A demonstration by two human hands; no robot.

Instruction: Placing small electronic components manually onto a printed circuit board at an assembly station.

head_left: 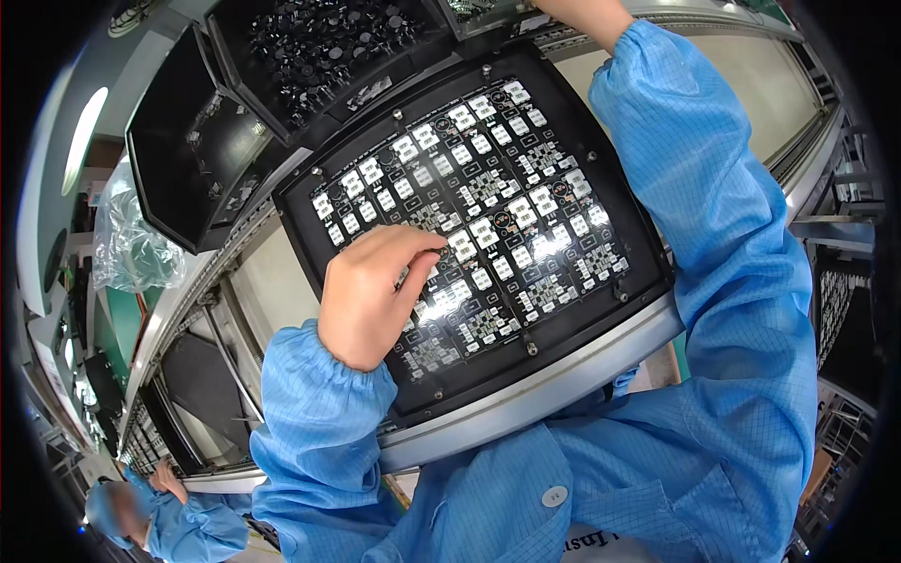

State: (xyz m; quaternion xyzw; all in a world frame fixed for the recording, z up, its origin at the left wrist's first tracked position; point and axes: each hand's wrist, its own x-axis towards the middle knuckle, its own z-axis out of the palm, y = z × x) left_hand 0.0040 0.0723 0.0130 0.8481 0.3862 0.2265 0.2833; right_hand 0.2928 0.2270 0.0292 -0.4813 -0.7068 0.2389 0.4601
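L hand (374, 286) is over the near-left half of a dark circuit board (460, 208), palm down, wrist bent in from the near left. Its fingers (438, 243) are drawn together, thumb & index tips nearly meeting, w/ only a narrow gap behind them. Can't tell if a tiny part is btwn the tips, or if they touch the board or sit just above it. They're right beside one of the white parts (482, 234) set in rows across it.

Board lies flat in a black frame (572, 333), slightly skewed, in the middle of the scene, w/ small metal posts around the frame's edge. A silver metal rail (544, 392) runs along the near side.

R hand (589, 13) is at the far side, cut off at the top edge; its fingers are out of view, so can't tell how open they are or if they've hold of anything. Just L of it: a small bin (507, 26), partly seen. R blue sleeve (704, 159) passes along the frame's R side & covers some of it.

Far L: black bin (235, 47) w/ lots of black round parts (328, 47); clear plastic bag (141, 239) beyond, to the L. Co-worker (192, 527) in blue, near-L corner.
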